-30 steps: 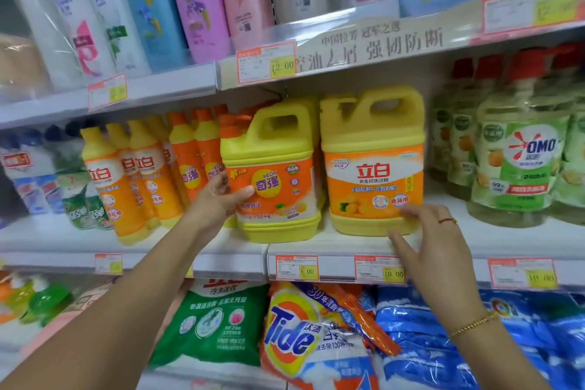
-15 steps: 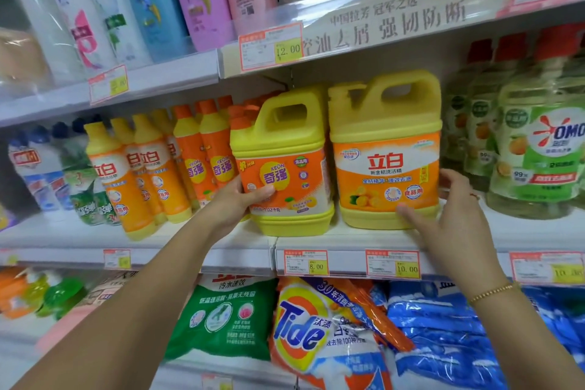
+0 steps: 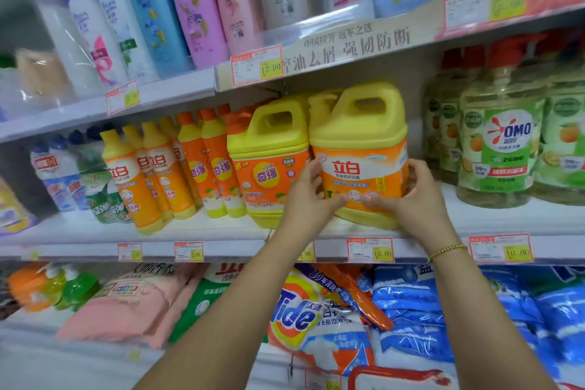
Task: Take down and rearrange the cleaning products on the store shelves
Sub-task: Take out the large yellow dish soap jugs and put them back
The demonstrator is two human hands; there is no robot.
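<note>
**Single head-worn wide-angle view.** The camera faced the shelving unit (image 3: 348, 41) head-on from close by, tilted slightly downward. The middle shelf (image 3: 221, 231) crossed the frame centre, and shelf edges bowed toward the left and right borders.

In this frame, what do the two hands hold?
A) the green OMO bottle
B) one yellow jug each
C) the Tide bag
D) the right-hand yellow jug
D: the left hand and right hand both grip the sides of the right-hand yellow jug, thumbs on its orange label.
</note>
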